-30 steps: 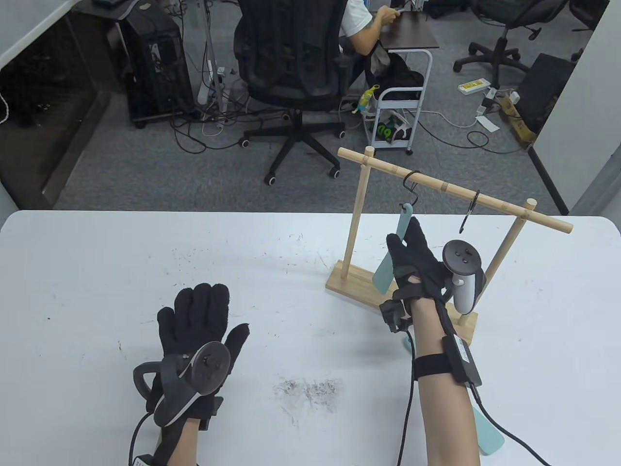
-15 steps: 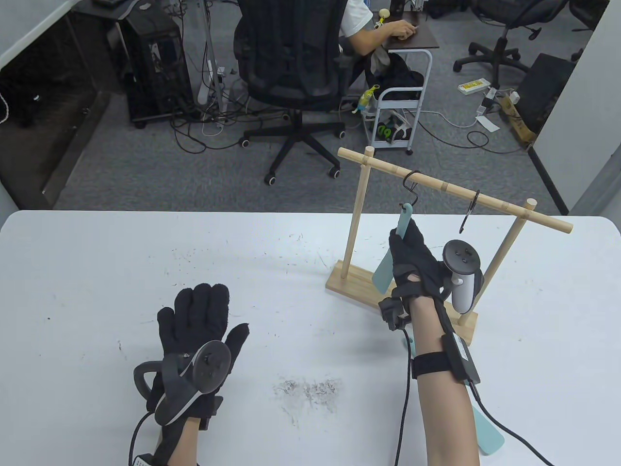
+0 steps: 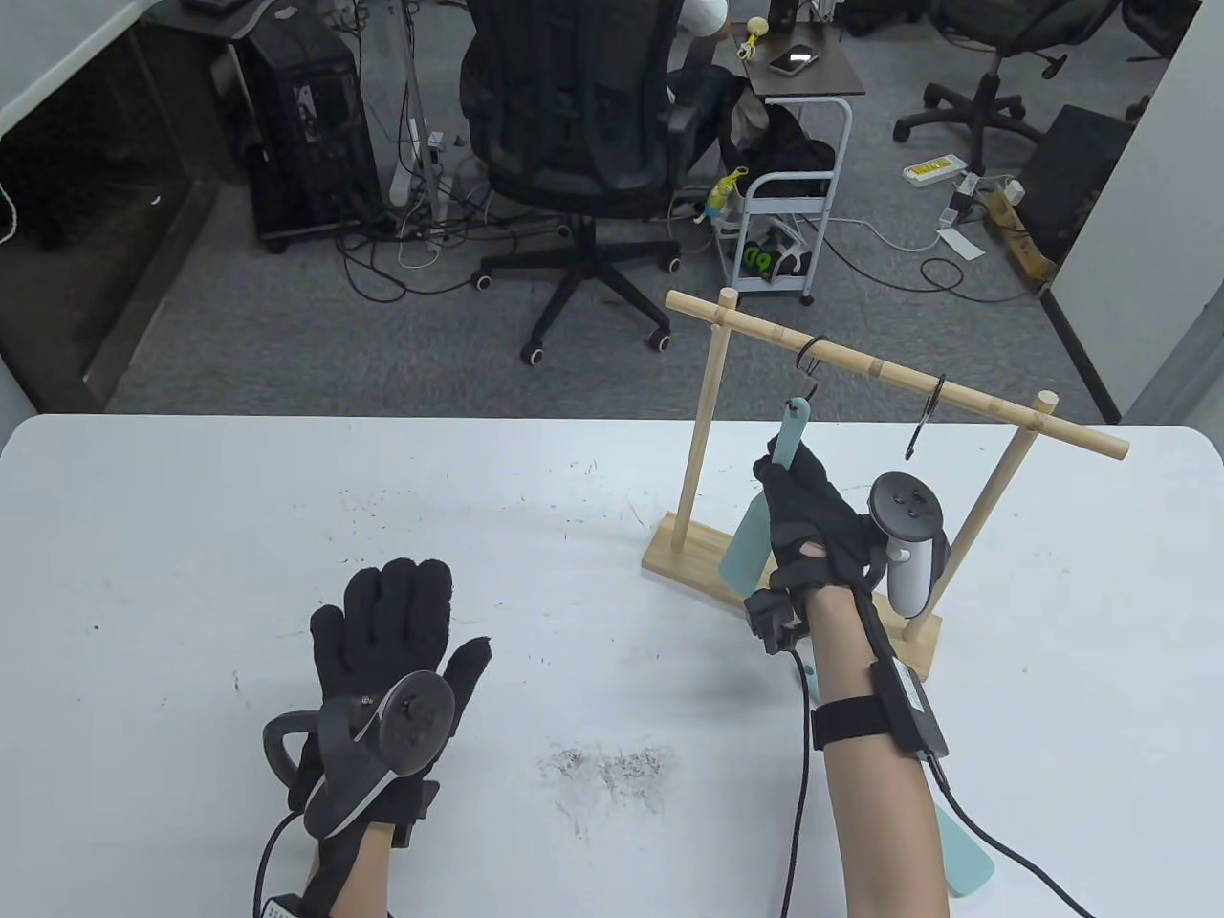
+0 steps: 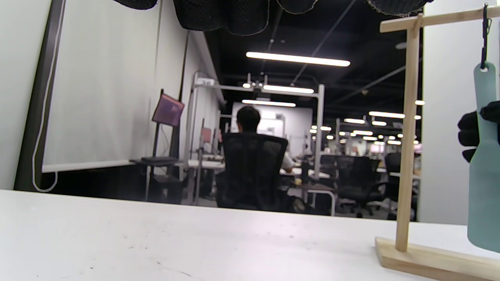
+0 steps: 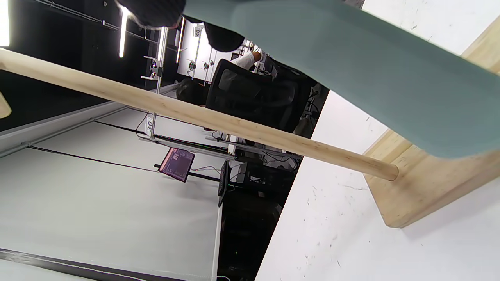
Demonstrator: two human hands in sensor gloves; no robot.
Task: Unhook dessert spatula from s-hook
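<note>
A pale teal dessert spatula [image 3: 790, 432] hangs by its top hole from a black s-hook [image 3: 811, 368] on the wooden rack's crossbar [image 3: 889, 373]. My right hand [image 3: 798, 492] grips the spatula's handle below the hook; its blade [image 3: 747, 545] hangs down left of my palm. The spatula also shows in the left wrist view [image 4: 484, 156] and fills the top of the right wrist view [image 5: 351, 70]. My left hand [image 3: 387, 622] rests flat and empty on the white table, fingers spread.
A second black s-hook [image 3: 926, 416] hangs empty further right on the crossbar. The rack's wooden base [image 3: 688, 559] stands on the table. Another teal spatula [image 3: 961, 856] lies under my right forearm. An office chair [image 3: 574, 124] stands beyond the table.
My right hand closed around the spatula handle and drew it slightly left and down; the s-hook tilted with it. The left hand has not moved.
</note>
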